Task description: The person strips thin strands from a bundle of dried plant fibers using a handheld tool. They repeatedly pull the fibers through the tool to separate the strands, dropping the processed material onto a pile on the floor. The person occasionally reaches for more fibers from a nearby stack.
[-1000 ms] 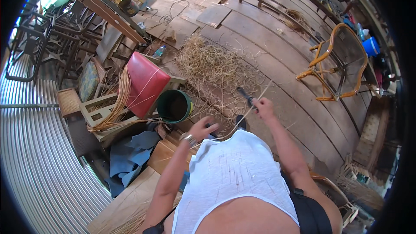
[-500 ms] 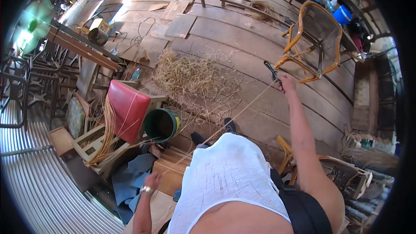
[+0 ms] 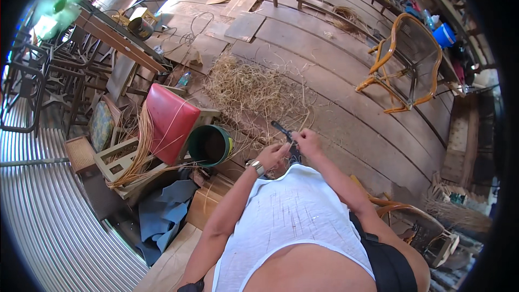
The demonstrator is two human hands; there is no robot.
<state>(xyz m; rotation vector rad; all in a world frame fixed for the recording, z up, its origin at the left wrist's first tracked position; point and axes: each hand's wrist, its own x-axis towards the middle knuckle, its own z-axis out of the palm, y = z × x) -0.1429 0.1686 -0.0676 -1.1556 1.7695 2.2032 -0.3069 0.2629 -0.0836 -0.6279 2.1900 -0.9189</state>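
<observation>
My right hand (image 3: 308,143) is closed around a dark-handled hand tool (image 3: 280,127) in front of my waist; its working end is hidden by the fingers. Right beside it, my left hand (image 3: 273,157) has its fingers pinched together close to the tool. Whatever lies between the left fingers is too small to make out. Beyond both hands, a tangled heap of pale cane shavings (image 3: 248,86) covers part of the plank floor. A bundle of long cane strands (image 3: 141,148) hangs over a red padded seat (image 3: 168,121) to the left.
A dark green bucket (image 3: 210,146) stands left of my hands, with a wooden box (image 3: 205,208) and blue-grey cloth (image 3: 165,216) nearer me. An orange-framed rattan chair (image 3: 408,65) stands at the right. Stacked dark metal frames (image 3: 59,86) fill the far left.
My right hand has come in leftward and nearer with the tool. My left hand has moved up and right to meet it. The strand stretched between them no longer shows taut.
</observation>
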